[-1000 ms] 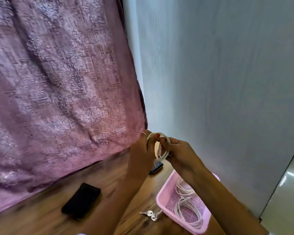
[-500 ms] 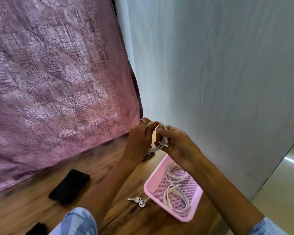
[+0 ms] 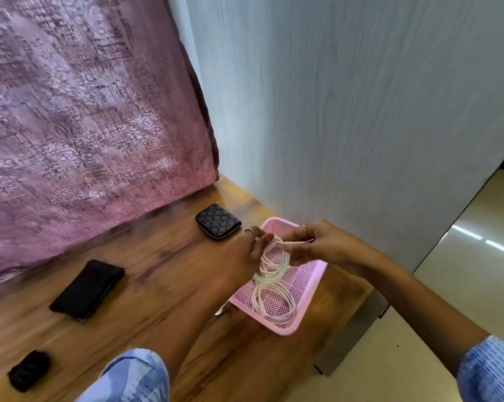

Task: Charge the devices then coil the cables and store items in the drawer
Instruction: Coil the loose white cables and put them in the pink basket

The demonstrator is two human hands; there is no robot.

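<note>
A coiled white cable (image 3: 274,258) is pinched between both hands just above a pink perforated plastic basket (image 3: 304,281). The left hand (image 3: 245,253) is closed on the coil's near side; the right hand (image 3: 317,245) is closed on its free end, which is held out straight. A second white cable coil (image 3: 274,304) is already laid in the basket. Coiling is judged nearly finished; storing in a drawer is not yet done, and no drawer is visible. On the brown wooden table (image 3: 146,274) are left a black phone (image 3: 87,289), a dark patterned zip wallet (image 3: 218,221) and a small black fuzzy object (image 3: 28,369). The basket is placed near the table's right edge, beside a pale grey wall (image 3: 361,111). Open room is found to the left.
</note>
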